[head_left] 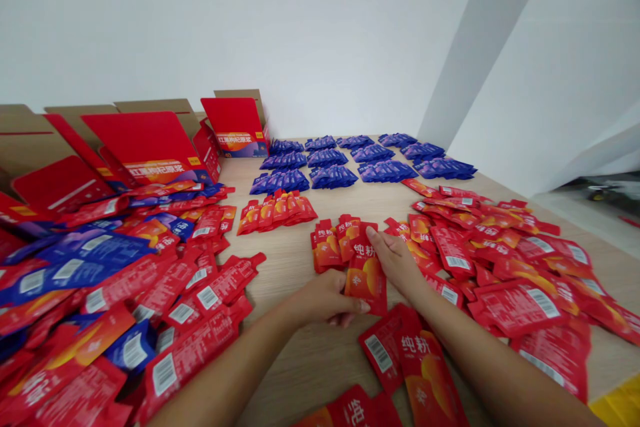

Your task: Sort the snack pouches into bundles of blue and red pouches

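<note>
Both hands hold one red pouch (367, 277) with an orange fruit print, front side up, over the middle of the table. My left hand (327, 299) grips its lower part, thumb across the front. At its upper right edge, my right hand (393, 255) pinches it. Just behind and to the left lie a few overlapping red pouches (327, 247). Farther back is a fanned row of red pouches (277, 211). Loose red pouches (425, 373) lie nearer, by my right forearm.
Fanned stacks of blue pouches (333, 175) stand in rows at the back. Open red boxes (150, 147) line the back left. A mixed red and blue heap (100, 260) covers the left, a red heap (500, 240) the right. Something yellow (620, 403) shows at lower right.
</note>
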A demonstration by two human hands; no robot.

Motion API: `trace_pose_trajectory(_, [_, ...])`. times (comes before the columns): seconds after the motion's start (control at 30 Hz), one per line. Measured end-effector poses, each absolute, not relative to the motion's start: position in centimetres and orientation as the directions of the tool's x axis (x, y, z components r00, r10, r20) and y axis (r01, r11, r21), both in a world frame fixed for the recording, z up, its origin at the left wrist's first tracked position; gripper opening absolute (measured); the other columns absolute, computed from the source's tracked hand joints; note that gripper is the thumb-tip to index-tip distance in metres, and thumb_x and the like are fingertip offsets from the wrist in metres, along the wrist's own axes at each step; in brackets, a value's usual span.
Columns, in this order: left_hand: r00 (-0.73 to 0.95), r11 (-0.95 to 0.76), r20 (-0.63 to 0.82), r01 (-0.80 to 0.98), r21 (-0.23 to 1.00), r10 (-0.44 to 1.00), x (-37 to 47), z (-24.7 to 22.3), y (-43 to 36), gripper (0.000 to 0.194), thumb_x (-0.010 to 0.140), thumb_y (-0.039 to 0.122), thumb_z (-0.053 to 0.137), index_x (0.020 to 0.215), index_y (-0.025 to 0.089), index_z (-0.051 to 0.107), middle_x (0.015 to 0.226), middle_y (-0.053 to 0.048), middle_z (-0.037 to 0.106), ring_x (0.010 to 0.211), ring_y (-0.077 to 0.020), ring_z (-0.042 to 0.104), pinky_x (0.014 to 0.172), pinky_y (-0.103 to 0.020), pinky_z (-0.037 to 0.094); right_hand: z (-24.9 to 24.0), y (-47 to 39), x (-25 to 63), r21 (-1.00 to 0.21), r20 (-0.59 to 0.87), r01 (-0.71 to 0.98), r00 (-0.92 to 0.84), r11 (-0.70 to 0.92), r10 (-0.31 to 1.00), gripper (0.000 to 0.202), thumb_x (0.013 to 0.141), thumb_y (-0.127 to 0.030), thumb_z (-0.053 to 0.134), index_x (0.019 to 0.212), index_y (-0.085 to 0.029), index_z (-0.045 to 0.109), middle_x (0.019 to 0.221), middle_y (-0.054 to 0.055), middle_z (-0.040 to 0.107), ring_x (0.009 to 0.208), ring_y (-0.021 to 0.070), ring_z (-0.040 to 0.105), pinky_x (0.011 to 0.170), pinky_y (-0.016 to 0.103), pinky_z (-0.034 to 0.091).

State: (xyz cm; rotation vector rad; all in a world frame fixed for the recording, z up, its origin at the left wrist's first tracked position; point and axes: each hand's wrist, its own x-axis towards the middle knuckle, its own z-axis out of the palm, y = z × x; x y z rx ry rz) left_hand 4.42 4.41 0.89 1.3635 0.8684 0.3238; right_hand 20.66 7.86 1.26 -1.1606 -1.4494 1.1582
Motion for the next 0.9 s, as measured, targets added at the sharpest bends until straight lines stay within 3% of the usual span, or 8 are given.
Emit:
trace_pose_trajectory(0.17, [0.607, 0.349, -0.385, 0.183, 0.919, 0.696, 3.6, 1.0, 5.2, 0.030, 0.068, 0.045, 0.059, 0.061, 0.017, 0.050, 0.042, 0.005, 0.052, 0.032, -0.0044, 0.037, 0.034, -0.018, 0.022, 1.4, 8.8, 21.5, -0.974, 0.078, 0.207, -0.099, 0.097, 0.992, 0.061, 0.074, -0.077, 0.038, 0.049, -0.021, 0.048, 0.039, -0.001, 0.046, 0.036, 0.0118, 0.041, 0.037, 0.026, 0.032])
trace_pose_trajectory(0.33, [0.342, 0.352, -0.340, 0.030, 0.936, 0.876, 2.1, 1.4, 7.0, 0.026, 0.069, 0.041, 0.057, 0.062, 0.018, 0.046, 0.038, 0.006, 0.050, 0.028, -0.0035, 0.030, 0.032, -0.017, 0.015, 1.4, 9.3, 21.9, -0.992, 0.006, 0.124, -0.142, 0.024, 0.990, 0.073, 0.076, -0.076, 0.030, 0.094, -0.014, 0.064, 0.044, 0.000, 0.055, 0.035, 0.0124, 0.046, 0.036, 0.023, 0.032])
trace_pose_trajectory(0.47, [0.256, 0.382, -0.408, 0.148, 0.912, 0.876, 1.3, 1.0, 7.9, 0.026, 0.075, 0.035, 0.051, 0.056, 0.018, 0.044, 0.034, 0.006, 0.047, 0.026, -0.0041, 0.029, 0.032, -0.018, 0.013, 1.3, 9.3, 21.9, -0.988, 0.029, 0.144, -0.143, 0.050, 0.989, 0.068, 0.081, -0.069, 0.029, 0.103, -0.013, 0.061, 0.050, 0.001, 0.059, 0.040, 0.0139, 0.051, 0.040, 0.024, 0.037])
trace_pose_trajectory(0.57, [0.231, 0.371, -0.437, 0.281, 0.885, 0.869, 1.4, 0.6, 8.0, 0.038, 0.079, 0.038, 0.047, 0.048, 0.017, 0.044, 0.033, 0.005, 0.045, 0.027, -0.0039, 0.030, 0.033, -0.018, 0.015, 1.8, 9.7, 22.8, -0.944, 0.080, 0.307, -0.150, 0.123, 0.985, 0.055, 0.087, -0.059, 0.029, 0.099, -0.017, 0.061, 0.057, 0.002, 0.062, 0.046, 0.0151, 0.055, 0.045, 0.026, 0.041])
trace_pose_trajectory(0.63, [0.216, 0.352, -0.439, 0.346, 0.870, 0.872, 1.6, 0.5, 8.0, 0.040, 0.081, 0.040, 0.046, 0.048, 0.017, 0.046, 0.033, 0.005, 0.044, 0.027, -0.0042, 0.030, 0.034, -0.018, 0.017, 2.3, 10.1, 23.9, -0.811, 0.108, 0.556, -0.161, 0.180, 0.981, 0.043, 0.089, -0.049, 0.032, 0.094, -0.018, 0.061, 0.064, 0.003, 0.064, 0.054, 0.0162, 0.059, 0.053, 0.027, 0.044])
trace_pose_trajectory(0.73, [0.182, 0.352, -0.457, 0.419, 0.837, 0.871, 1.6, 0.5, 8.1, 0.037, 0.081, 0.042, 0.048, 0.054, 0.016, 0.051, 0.032, 0.006, 0.044, 0.027, -0.0055, 0.031, 0.035, -0.019, 0.020, 3.2, 10.5, 25.5, -0.385, 0.060, 0.905, -0.171, 0.181, 0.983, 0.031, 0.087, -0.041, 0.040, 0.090, -0.019, 0.062, 0.078, 0.008, 0.068, 0.072, 0.0214, 0.063, 0.062, 0.029, 0.042])
trace_pose_trajectory(0.8, [0.161, 0.349, -0.474, 0.484, 0.803, 0.866, 1.4, 0.6, 8.3, 0.042, 0.080, 0.048, 0.048, 0.053, 0.016, 0.051, 0.031, 0.006, 0.043, 0.027, -0.0064, 0.031, 0.035, -0.019, 0.021, 3.6, 10.3, 26.0, -0.149, -0.076, 0.972, -0.192, 0.179, 0.979, 0.031, 0.083, -0.044, 0.048, 0.089, -0.018, 0.063, 0.087, 0.012, 0.068, 0.080, 0.0256, 0.063, 0.063, 0.031, 0.041])
trace_pose_trajectory(0.9, [0.126, 0.310, -0.454, 0.571, 0.760, 0.882, 0.9, 0.5, 8.5, 0.053, 0.081, 0.056, 0.042, 0.046, 0.017, 0.048, 0.029, 0.004, 0.041, 0.026, -0.0072, 0.032, 0.036, -0.021, 0.023, 4.0, 9.8, 26.1, -0.026, -0.264, 0.968, -0.249, 0.251, 0.932, 0.031, 0.075, -0.042, 0.058, 0.091, -0.016, 0.063, 0.095, 0.015, 0.067, 0.084, 0.0266, 0.062, 0.063, 0.030, 0.040])
